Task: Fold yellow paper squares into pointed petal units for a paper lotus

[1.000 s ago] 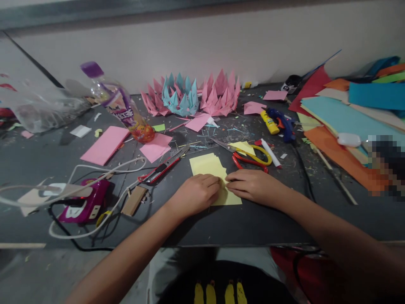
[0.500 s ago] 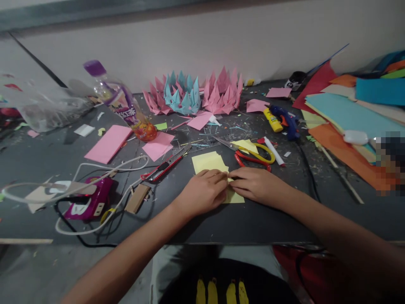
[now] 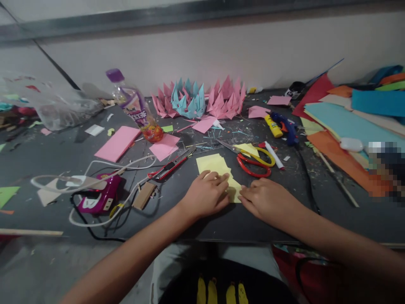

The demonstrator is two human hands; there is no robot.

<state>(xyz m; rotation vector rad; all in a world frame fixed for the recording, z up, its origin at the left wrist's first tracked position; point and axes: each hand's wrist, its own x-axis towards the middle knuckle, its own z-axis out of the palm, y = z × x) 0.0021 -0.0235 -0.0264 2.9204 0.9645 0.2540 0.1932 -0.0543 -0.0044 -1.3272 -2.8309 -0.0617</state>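
Observation:
A yellow paper sheet (image 3: 234, 195) lies near the table's front edge, partly under my hands. My left hand (image 3: 207, 194) has its fingers bent over the sheet, holding it against the table. At its right edge, my right hand (image 3: 267, 198) has thumb and fingertips drawn together on the paper; the exact grip is partly hidden. Just beyond my left hand is a stack of yellow squares (image 3: 211, 164). Scissors (image 3: 255, 164) with red and yellow handles lie past my right hand, a yellow scrap on them. Left of the stack rests a red utility knife (image 3: 171, 167).
Pink and blue folded-paper crowns (image 3: 189, 101) stand by the wall. A tilted drink bottle (image 3: 137, 109) is at back left, a magenta power adapter (image 3: 103, 196) with cables in front. A blue glue gun (image 3: 289, 131), glue stick (image 3: 274, 126) and coloured sheets (image 3: 351, 122) are at right.
My right hand has drawn away to the right from my left hand, showing more of the yellow sheet between them. The camera view has shifted slightly.

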